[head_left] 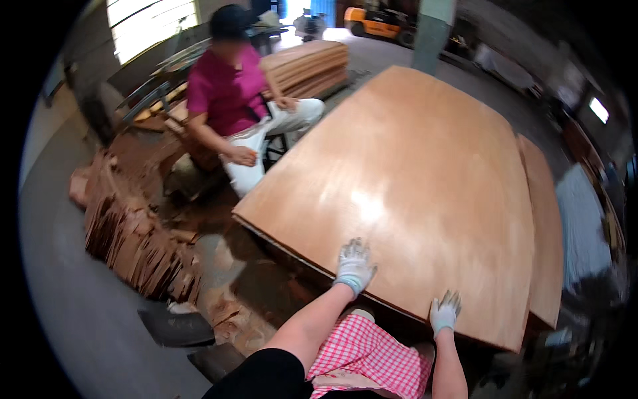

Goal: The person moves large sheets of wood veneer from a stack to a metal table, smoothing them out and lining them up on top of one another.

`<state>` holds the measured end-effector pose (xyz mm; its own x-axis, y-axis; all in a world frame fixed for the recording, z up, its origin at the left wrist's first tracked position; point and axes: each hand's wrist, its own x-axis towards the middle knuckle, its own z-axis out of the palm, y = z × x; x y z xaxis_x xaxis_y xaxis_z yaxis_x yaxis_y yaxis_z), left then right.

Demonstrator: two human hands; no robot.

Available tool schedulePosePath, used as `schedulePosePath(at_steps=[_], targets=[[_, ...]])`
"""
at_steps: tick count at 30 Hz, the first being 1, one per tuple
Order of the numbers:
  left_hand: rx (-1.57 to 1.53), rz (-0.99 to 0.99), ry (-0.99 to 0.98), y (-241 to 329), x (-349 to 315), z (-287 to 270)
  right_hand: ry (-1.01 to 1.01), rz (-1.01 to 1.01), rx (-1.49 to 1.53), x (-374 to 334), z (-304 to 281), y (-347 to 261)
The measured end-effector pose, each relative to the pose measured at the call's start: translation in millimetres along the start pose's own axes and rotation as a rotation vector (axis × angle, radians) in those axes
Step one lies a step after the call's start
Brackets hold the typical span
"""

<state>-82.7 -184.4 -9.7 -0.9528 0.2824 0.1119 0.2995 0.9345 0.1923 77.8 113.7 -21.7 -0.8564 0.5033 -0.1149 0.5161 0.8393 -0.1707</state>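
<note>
A large, smooth sheet of light brown wood veneer or plywood (pixel 425 179) lies flat in front of me on top of a stack. My left hand (pixel 355 267), in a pale work glove, rests palm down near the sheet's front edge, fingers spread. Farther right along that edge, my right hand (pixel 445 311) in a similar glove also lies on the wood with its fingers stretched out. Neither hand grips anything. The layers beneath the top sheet are mostly hidden in shadow.
A person in a magenta shirt (pixel 226 90) sits at the sheet's left side. Torn veneer scraps (pixel 136 233) are heaped at the left. Behind are stacked boards (pixel 306 66), a pillar (pixel 433 33) and an orange forklift (pixel 375 25). Another brown sheet (pixel 541 226) lies along the right side.
</note>
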Motion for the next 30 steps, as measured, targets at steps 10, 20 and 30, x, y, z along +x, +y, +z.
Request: schedulePosePath(at_steps=[10, 20, 30], targets=[[0.074, 0.077, -0.084, 22, 6, 14, 0.128, 0.012, 0.099, -1, 4, 36], [-0.200, 0.076, -0.064, -12, -3, 3, 0.512, 0.209, 0.411, -133, -1, 109], [-0.319, 0.004, 0.273, -35, -133, -36, 0.467, -0.030, 1.546, -149, -158, 83]])
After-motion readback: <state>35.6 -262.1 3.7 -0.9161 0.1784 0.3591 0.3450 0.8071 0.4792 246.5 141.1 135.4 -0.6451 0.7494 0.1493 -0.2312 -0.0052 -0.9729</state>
